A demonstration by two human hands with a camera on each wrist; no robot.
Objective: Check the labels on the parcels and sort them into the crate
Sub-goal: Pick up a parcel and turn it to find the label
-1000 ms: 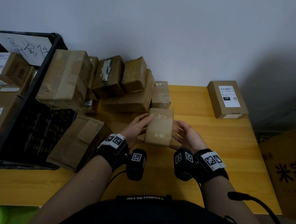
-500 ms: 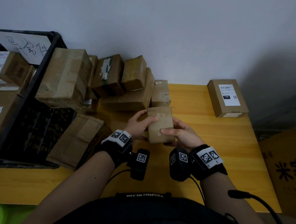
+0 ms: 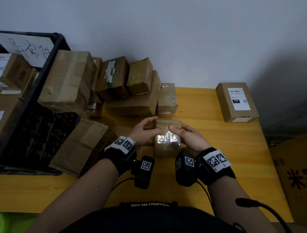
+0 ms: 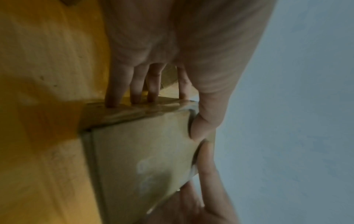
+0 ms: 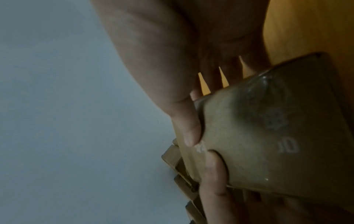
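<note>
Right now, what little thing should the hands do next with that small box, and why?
Probably keep turning the small box to another side. Both the left hand and the right hand grip it above the table, and the faces in view show only shiny tape and faint print, no white label like the one on the far box.

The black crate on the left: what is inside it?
Inside the black crate are several brown parcels with white labels facing up, and a white sheet with handwriting leans at the back. The crate's floor and anything beneath these parcels are covered.
</note>
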